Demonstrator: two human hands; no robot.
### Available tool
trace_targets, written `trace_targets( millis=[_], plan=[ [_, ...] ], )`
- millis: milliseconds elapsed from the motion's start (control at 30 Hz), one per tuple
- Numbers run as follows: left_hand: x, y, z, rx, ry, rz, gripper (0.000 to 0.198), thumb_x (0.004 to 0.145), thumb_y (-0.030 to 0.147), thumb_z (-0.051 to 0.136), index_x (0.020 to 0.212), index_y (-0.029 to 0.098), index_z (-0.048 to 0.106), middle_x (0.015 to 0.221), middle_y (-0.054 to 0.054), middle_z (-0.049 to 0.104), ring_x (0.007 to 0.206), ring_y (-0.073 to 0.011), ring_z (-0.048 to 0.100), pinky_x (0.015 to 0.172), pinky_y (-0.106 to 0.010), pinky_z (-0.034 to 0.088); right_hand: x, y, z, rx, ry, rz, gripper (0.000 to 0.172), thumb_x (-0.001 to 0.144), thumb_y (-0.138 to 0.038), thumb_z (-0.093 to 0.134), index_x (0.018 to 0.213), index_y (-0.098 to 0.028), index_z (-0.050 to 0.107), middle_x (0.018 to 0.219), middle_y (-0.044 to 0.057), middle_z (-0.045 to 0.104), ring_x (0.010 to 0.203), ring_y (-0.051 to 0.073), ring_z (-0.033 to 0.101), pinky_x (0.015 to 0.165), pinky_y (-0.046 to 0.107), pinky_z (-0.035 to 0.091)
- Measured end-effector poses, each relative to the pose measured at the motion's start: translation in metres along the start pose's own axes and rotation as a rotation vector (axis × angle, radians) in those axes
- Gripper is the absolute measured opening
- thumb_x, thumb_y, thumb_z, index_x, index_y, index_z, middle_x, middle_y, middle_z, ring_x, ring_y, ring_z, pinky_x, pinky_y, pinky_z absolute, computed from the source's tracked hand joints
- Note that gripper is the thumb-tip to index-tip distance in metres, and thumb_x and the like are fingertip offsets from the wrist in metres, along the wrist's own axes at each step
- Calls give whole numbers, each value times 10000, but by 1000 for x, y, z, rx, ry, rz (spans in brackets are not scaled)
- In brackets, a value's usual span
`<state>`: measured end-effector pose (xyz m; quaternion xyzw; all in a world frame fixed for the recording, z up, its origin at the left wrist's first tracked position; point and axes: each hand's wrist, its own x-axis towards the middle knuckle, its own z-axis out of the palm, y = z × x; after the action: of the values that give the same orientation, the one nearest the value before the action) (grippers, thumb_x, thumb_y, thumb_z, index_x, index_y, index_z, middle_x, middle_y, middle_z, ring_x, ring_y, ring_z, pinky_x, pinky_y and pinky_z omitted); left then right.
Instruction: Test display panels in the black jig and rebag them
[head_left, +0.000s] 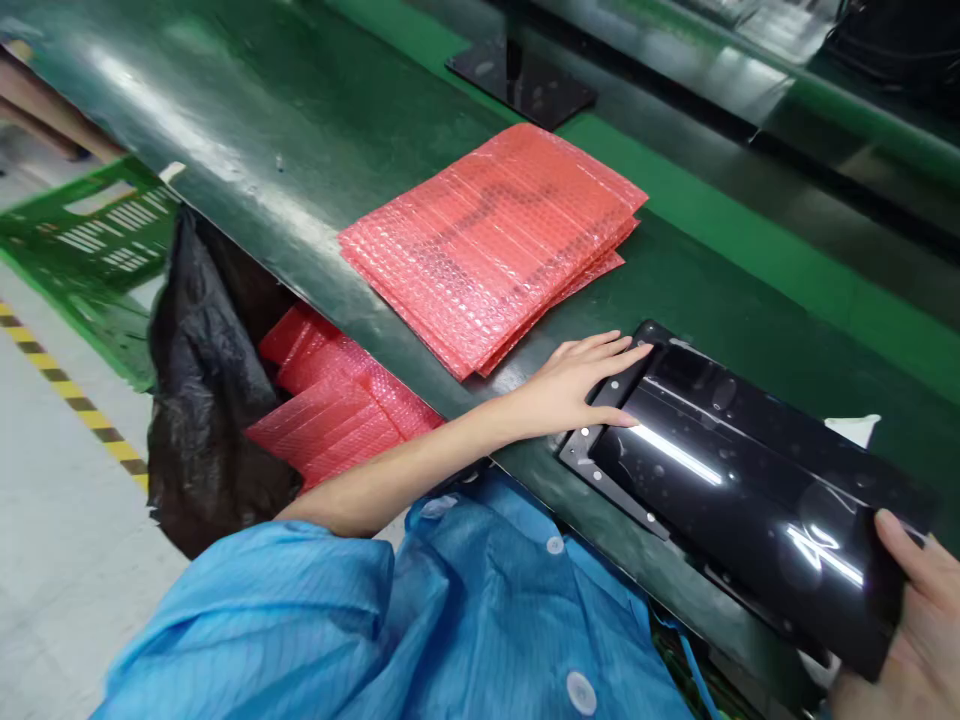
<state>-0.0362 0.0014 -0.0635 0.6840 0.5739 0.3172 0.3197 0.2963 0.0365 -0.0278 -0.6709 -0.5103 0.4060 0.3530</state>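
A long glossy black panel (750, 480) lies on the dark green belt (300, 130) in front of me. My left hand (581, 385) rests on its left end, fingers stretched out flat over the corner. At the lower right, my right hand (911, 620) grips the panel's right end, thumb on top and fingers under it. A stack of pink bubble-wrap bags (487, 240) lies on the belt just beyond my left hand, apart from the panel.
A black bag (202, 400) beside the belt holds more pink bubble-wrap bags (337, 410). A second black panel (521, 85) lies further up the belt. A green crate (97, 240) stands on the floor at left, by a yellow-black floor stripe (67, 390).
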Motion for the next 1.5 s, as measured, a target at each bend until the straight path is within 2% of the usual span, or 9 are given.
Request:
trace_targets(
  millis=[100, 167, 367, 533, 767, 1033, 1233, 1333, 1500],
  plan=[
    [-1, 2, -1, 32, -21, -11, 815, 864, 544, 689, 1547, 253, 353, 1632, -139, 310, 1537, -254, 215, 1204, -472, 193, -4, -15, 9, 245, 117, 299, 413, 631, -364, 824, 1036, -319, 758, 969, 27, 751, 683, 253, 701, 582, 420, 622],
    [0, 3, -1, 47, -29, -16, 806, 865, 535, 693, 1544, 258, 358, 1634, -136, 306, 1538, -253, 211, 1202, -476, 197, -7, -26, 15, 286, 122, 345, 424, 600, -333, 836, 1016, -300, 763, 955, 27, 746, 654, 226, 681, 582, 399, 619],
    [1, 2, 0, 74, -24, -27, 781, 867, 504, 705, 1530, 238, 388, 1630, -138, 316, 1535, -253, 219, 1201, -472, 207, -10, -32, 18, 256, 147, 356, 367, 597, -264, 813, 954, -339, 772, 1023, 19, 741, 716, 206, 676, 595, 352, 605],
    [2, 1, 2, 86, -9, -19, 743, 861, 510, 708, 1510, 285, 424, 1624, -130, 334, 1529, -268, 237, 1189, -502, 226, -14, -37, 22, 174, 118, 333, 379, 644, -309, 785, 1016, -380, 766, 1102, 40, 730, 882, 286, 694, 626, 426, 610],
    [2, 1, 3, 99, -5, 8, 701, 878, 499, 691, 1497, 278, 449, 1624, -137, 331, 1527, -271, 240, 1186, -499, 236, -11, -38, 23, 148, 133, 330, 318, 612, -370, 796, 926, -384, 753, 1136, 70, 711, 1080, 361, 657, 603, 468, 599],
    [1, -1, 6, 118, 12, 40, 607, 885, 498, 680, 1446, 332, 519, 1624, -125, 337, 1521, -296, 251, 1175, -526, 248, 12, -11, 8, 125, 123, 223, 272, 591, -341, 799, 852, -299, 738, 1015, 52, 729, 837, 264, 687, 677, 412, 580],
    [0, 2, 5, 156, -36, 51, 437, 925, 416, 647, 1351, 326, 623, 1640, -151, 287, 1531, -313, 217, 1158, -547, 263, 11, -25, 13, 108, 161, 250, 350, 499, -373, 836, 809, -250, 727, 868, 18, 709, 638, 159, 612, 547, 287, 522],
    [1, 3, 4, 161, -54, 42, 423, 927, 392, 648, 1341, 304, 634, 1638, -183, 270, 1535, -321, 199, 1158, -554, 256, 10, -30, 13, 85, 170, 266, 408, 464, -390, 845, 825, -245, 722, 853, 5, 703, 609, 159, 600, 504, 287, 500],
    [1, 3, 3, 155, -59, 37, 407, 938, 392, 635, 1339, 322, 631, 1641, -163, 278, 1537, -314, 195, 1151, -565, 263, 13, -29, 10, 75, 167, 238, 421, 446, -396, 857, 814, -246, 717, 841, 6, 699, 595, 161, 597, 484, 282, 493]
  ],
)
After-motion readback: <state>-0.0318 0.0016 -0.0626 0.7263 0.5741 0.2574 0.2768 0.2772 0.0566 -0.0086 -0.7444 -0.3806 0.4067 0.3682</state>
